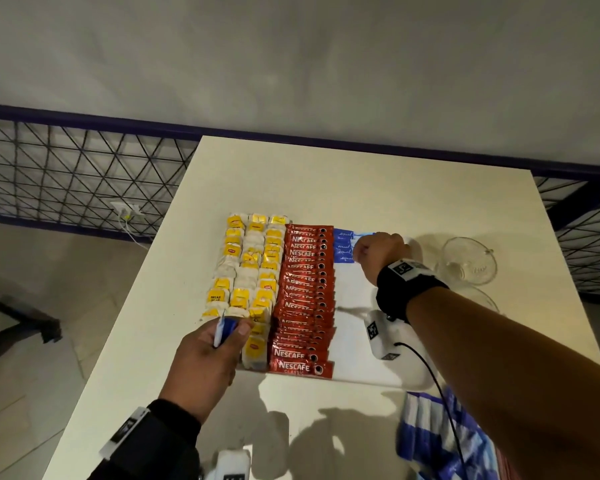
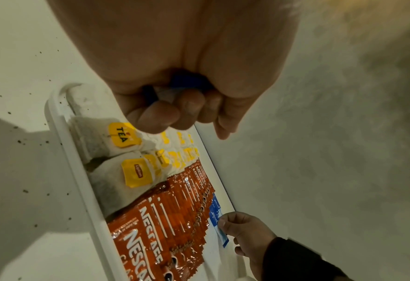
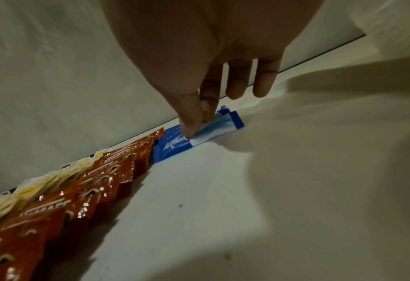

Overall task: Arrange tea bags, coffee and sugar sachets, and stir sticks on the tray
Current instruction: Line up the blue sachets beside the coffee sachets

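Observation:
A white tray (image 1: 354, 341) on the table holds three columns of yellow-tagged tea bags (image 1: 246, 271) on its left and a long overlapping row of red Nescafe coffee sachets (image 1: 305, 299) beside them. A short column of blue sugar sachets (image 1: 343, 245) starts at the tray's far end. My right hand (image 1: 378, 252) pinches the nearest blue sachet (image 3: 213, 126) between thumb and forefinger, low on the tray. My left hand (image 1: 215, 344) hovers over the tray's near left corner, fingers curled round a small bundle of blue sugar sachets (image 1: 224, 329).
Two clear glass cups (image 1: 470, 259) stand on the table right of the tray. A blue and white striped bag (image 1: 440, 441) lies at the near right edge. The table's left side drops to the floor beside a dark wire fence (image 1: 77, 174).

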